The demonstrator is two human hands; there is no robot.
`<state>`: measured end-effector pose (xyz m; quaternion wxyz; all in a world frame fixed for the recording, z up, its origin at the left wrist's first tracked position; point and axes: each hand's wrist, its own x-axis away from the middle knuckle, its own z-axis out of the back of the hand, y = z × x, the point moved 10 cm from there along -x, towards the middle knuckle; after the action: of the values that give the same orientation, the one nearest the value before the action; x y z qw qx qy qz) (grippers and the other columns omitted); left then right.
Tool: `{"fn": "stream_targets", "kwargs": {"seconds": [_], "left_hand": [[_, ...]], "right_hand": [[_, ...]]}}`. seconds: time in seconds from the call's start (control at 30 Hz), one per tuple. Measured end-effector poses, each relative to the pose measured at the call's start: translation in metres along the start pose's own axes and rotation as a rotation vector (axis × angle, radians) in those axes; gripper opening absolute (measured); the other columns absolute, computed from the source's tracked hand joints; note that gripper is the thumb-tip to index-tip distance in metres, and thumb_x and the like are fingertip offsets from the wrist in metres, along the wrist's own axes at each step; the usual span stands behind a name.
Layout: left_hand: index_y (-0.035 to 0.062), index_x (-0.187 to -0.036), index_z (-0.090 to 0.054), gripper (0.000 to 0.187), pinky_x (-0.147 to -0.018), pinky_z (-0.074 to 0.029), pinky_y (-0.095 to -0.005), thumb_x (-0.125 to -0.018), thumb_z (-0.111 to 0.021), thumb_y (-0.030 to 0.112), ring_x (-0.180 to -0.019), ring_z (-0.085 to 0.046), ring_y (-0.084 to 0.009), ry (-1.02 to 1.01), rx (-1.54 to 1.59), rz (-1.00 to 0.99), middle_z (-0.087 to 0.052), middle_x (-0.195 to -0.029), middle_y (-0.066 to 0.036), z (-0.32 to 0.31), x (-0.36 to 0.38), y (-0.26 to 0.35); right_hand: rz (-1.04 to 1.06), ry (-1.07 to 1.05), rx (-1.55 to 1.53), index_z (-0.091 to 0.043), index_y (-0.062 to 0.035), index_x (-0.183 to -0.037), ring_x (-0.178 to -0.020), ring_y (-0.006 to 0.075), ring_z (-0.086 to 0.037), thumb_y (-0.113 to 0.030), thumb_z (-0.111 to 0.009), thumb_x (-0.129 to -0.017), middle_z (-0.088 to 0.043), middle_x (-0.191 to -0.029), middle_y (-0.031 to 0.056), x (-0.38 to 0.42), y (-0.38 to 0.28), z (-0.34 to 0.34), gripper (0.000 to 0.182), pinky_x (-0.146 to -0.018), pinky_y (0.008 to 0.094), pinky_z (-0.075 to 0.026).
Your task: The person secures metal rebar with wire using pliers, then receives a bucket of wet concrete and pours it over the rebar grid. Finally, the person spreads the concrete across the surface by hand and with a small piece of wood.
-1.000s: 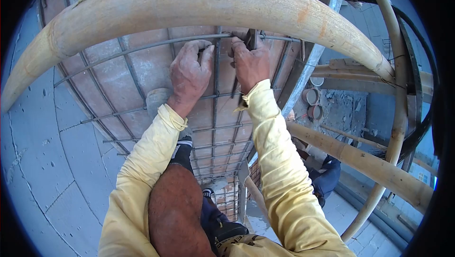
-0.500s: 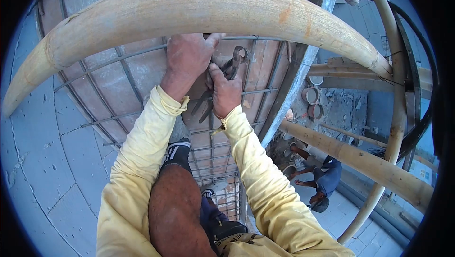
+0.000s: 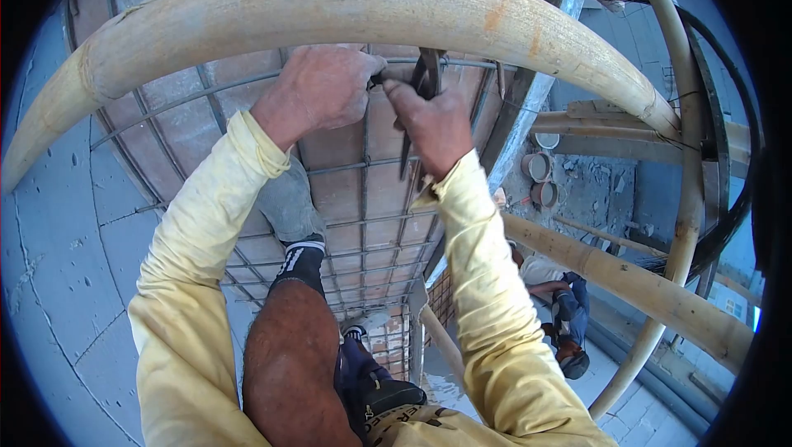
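Observation:
My right hand (image 3: 435, 124) is closed round a pair of dark metal pincers (image 3: 428, 72), whose head points up near a crossing of the steel bars and whose handle end shows below the palm. My left hand (image 3: 323, 91) is closed beside it, just under the bamboo pole. A small dark thing shows at its fingertips; I cannot make out what it is. Both hands are in front of the rebar grid (image 3: 365, 165), close to a horizontal bar (image 3: 198, 105).
A thick bamboo pole (image 3: 346, 3) arches across, close above my hands. A metal beam (image 3: 521, 121) edges the grid on the right. More bamboo poles (image 3: 627, 278) cross there. Below are buckets (image 3: 544, 194) and another person (image 3: 569, 315). My leg (image 3: 293, 356) is against the grid.
My right hand has moved right and turned with the pincers, whose head is now higher. My left hand has rotated and its forearm swung left. The person below has shifted posture.

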<state>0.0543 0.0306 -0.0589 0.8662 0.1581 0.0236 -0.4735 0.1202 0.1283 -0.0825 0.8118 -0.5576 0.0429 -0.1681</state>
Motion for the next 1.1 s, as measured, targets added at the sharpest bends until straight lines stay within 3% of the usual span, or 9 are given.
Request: {"fn": "stream_targets", "kwargs": {"seconds": [0.07,0.17,0.23,0.43,0.57,0.8,0.9,1.03,1.1], "left_hand": [[0.0076,-0.096,-0.069,0.026,-0.075,-0.054,-0.0439,-0.074,-0.067,0.021,-0.085,-0.067,-0.034,0.0,0.03,-0.013,-0.068,-0.088,-0.016,0.0,-0.005,0.001],[0.008,-0.095,-0.07,0.027,-0.074,-0.054,-0.044,-0.074,-0.069,0.026,-0.085,-0.067,-0.0343,-0.005,0.075,-0.006,-0.069,-0.087,-0.016,-0.002,-0.012,0.0],[0.0092,-0.096,-0.071,0.027,-0.074,-0.054,-0.0439,-0.075,-0.069,0.026,-0.084,-0.067,-0.0349,0.072,0.038,0.012,-0.068,-0.088,-0.016,-0.01,-0.01,-0.003],[0.0135,-0.108,-0.066,0.035,-0.076,-0.053,-0.0416,-0.076,-0.074,0.026,-0.086,-0.066,-0.0323,0.126,0.033,0.113,-0.068,-0.091,-0.011,-0.009,0.001,-0.007],[0.0113,-0.114,-0.062,0.04,-0.078,-0.054,-0.0411,-0.077,-0.074,0.022,-0.087,-0.067,-0.0323,0.241,0.045,-0.02,-0.068,-0.096,-0.012,0.002,0.005,-0.006],[0.0087,-0.116,-0.061,0.046,-0.082,-0.052,-0.0393,-0.077,-0.076,0.03,-0.093,-0.065,-0.0302,0.225,-0.067,-0.345,-0.068,-0.102,-0.01,0.023,-0.006,-0.016],[0.0088,-0.116,-0.062,0.049,-0.082,-0.051,-0.0383,-0.077,-0.076,0.034,-0.093,-0.065,-0.0296,0.204,-0.106,-0.305,-0.068,-0.101,-0.008,0.027,-0.003,-0.014],[0.0083,-0.114,-0.06,0.04,-0.084,-0.051,-0.0399,-0.079,-0.074,0.023,-0.097,-0.064,-0.0329,0.164,0.021,-0.15,-0.067,-0.106,-0.014,0.034,0.011,-0.022],[0.0084,-0.116,-0.061,0.041,-0.085,-0.051,-0.0391,-0.081,-0.073,0.025,-0.097,-0.065,-0.0307,0.14,0.155,-0.108,-0.067,-0.108,-0.012,0.024,0.019,-0.031]], "right_hand": [[0.271,-0.032,0.168,-0.07,-0.0044,-0.098,-0.074,0.0306,-0.065,-0.017,-0.064,-0.084,-0.07,-0.084,0.013,-0.011,-0.019,0.008,0.02,-0.072,0.0374,-0.051],[0.334,-0.082,0.224,-0.069,-0.0027,-0.099,-0.076,0.0253,-0.063,-0.017,-0.065,-0.084,-0.069,-0.089,0.012,-0.024,-0.018,0.011,0.021,-0.073,0.0371,-0.049],[0.282,-0.052,0.122,-0.07,-0.0008,-0.099,-0.058,0.01,-0.056,-0.019,-0.066,-0.089,-0.065,-0.075,0.0038,-0.031,-0.016,0.017,0.021,-0.057,0.0266,-0.048],[0.31,-0.051,0.184,-0.069,0.0002,-0.098,-0.058,0.0113,-0.056,-0.021,-0.068,-0.087,-0.062,-0.069,0.0038,-0.034,-0.009,0.023,0.024,-0.057,0.0271,-0.047],[0.218,-0.057,0.182,-0.065,0.0029,-0.103,-0.083,0.0366,-0.065,-0.021,-0.065,-0.085,-0.069,-0.092,0.0222,-0.034,-0.003,0.024,0.03,-0.079,0.0398,-0.049],[-0.093,0.127,-0.154,-0.066,0.0003,-0.096,-0.072,0.0214,-0.061,-0.019,-0.063,-0.089,-0.068,-0.079,0.0124,-0.005,0.072,-0.005,0.021,-0.071,0.0355,-0.048],[-0.198,0.157,-0.321,-0.066,-0.0028,-0.104,-0.059,0.0103,-0.055,-0.026,-0.063,-0.093,-0.059,-0.071,0.0015,0.013,0.089,-0.024,0.026,-0.052,0.0262,-0.046],[-0.341,0.119,-0.35,-0.059,-0.0025,-0.117,-0.061,0.0106,-0.056,-0.025,-0.063,-0.094,-0.059,-0.079,0.0025,0.055,0.116,0.006,0.033,-0.053,0.0263,-0.046],[-0.317,0.064,-0.117,-0.054,-0.0006,-0.123,-0.065,0.0129,-0.058,-0.019,-0.062,-0.092,-0.06,-0.082,0.0049,0.095,0.147,0.022,0.037,-0.056,0.0275,-0.048]]}}
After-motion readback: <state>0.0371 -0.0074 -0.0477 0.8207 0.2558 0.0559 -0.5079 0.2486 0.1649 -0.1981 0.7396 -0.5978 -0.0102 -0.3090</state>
